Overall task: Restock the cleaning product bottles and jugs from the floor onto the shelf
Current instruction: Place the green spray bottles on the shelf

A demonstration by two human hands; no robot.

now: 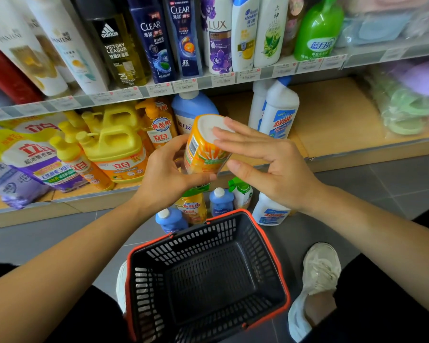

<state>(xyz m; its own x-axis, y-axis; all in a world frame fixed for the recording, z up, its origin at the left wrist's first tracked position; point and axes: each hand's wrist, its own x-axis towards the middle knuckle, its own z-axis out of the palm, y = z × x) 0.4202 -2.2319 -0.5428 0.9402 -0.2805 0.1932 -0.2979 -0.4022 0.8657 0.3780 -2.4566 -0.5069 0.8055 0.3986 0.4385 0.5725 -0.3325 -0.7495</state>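
Holding orange detergent bottle in left hand, right hand flat open; several floor bottles left, lower shelf half-stocked.

The single head-worn camera looks forward and steeply down, close above a black basket on the floor, facing stocked shelves just ahead; wide-angle bending shows.
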